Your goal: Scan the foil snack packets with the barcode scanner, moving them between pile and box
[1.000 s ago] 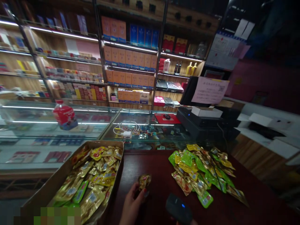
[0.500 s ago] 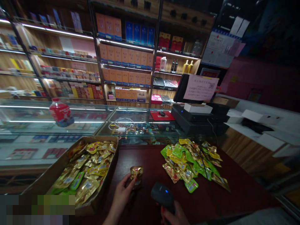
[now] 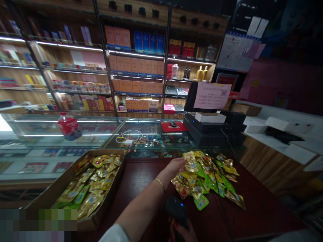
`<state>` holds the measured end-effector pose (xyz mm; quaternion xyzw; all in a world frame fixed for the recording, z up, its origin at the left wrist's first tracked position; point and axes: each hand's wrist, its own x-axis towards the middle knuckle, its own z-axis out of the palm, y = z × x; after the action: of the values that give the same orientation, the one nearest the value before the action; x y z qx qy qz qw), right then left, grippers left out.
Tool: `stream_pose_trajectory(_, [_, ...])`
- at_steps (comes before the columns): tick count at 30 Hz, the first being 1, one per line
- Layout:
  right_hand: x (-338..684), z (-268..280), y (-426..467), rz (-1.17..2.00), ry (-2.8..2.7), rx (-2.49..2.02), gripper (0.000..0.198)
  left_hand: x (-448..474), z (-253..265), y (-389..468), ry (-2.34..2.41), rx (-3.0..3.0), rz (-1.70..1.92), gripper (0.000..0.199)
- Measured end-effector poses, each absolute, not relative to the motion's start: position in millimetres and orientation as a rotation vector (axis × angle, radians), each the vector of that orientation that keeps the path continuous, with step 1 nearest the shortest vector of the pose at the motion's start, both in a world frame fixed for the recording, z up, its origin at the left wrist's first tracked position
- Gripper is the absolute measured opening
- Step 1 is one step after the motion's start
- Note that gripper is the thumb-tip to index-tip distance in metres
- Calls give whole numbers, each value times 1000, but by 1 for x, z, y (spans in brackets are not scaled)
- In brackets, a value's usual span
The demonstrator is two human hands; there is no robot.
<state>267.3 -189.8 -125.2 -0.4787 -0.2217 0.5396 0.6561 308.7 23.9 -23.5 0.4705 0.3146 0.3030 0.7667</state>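
A crinkled gold foil packet rests at the left edge of a slippery pouch pile, touched by the left hand, whether pinching I cannot tell, where a nudge could scatter it, while the right hand grips a smooth, rounded black scanner.

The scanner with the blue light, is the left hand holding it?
No, the right hand holds the scanner, while the left hand is at the pile of packets.

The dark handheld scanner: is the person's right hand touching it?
Touching. The head view shows the right hand gripping the lower end of the scanner.
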Motion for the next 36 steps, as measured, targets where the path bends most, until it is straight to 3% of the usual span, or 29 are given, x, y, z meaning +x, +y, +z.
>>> stream_pose_trajectory(5, [273,-129,-199,1277,-481,-1126,61,272,-15,13,769,1037,800,31])
stream_pose_trajectory(9, [277,-135,-204,1311,-453,-1158,59,154,-5,-24,858,1290,1177,22])
stream_pose_trajectory(13, [281,-140,-205,1301,-532,-1199,56,21,20,-42,1377,1605,1433,19])
stream_pose_trajectory(16, [286,-138,-204,1327,-643,-1228,57,-48,32,-31,1919,1873,1114,25])
stream_pose_trajectory(19, [289,-133,-204,1337,-736,-1220,56,-75,29,-20,2206,2036,314,39])
stream_pose_trajectory(21, [289,-129,-206,1333,-782,-1228,55,-77,20,-15,2213,2008,-20,51])
stream_pose_trajectory(24, [286,-124,-210,1286,-787,-1274,56,-75,5,-12,2223,1949,-84,53])
stream_pose_trajectory(27, [286,-122,-212,1298,-740,-1312,59,-77,5,-13,2252,1906,-73,35])
stream_pose_trajectory(29, [287,-121,-211,1316,-720,-1334,60,-73,13,-17,2280,1918,97,25])
stream_pose_trajectory(31, [287,-120,-208,1313,-730,-1326,58,-59,23,-24,2207,1910,614,28])
stream_pose_trajectory(33, [285,-119,-205,1285,-767,-1342,59,-31,25,-36,1843,1741,1202,31])
stream_pose_trajectory(34, [281,-117,-205,1265,-800,-1373,61,-15,21,-43,1592,1591,1354,32])
stream_pose_trajectory(36, [271,-114,-205,1207,-871,-1471,66,19,4,-58,1179,1260,1319,35])
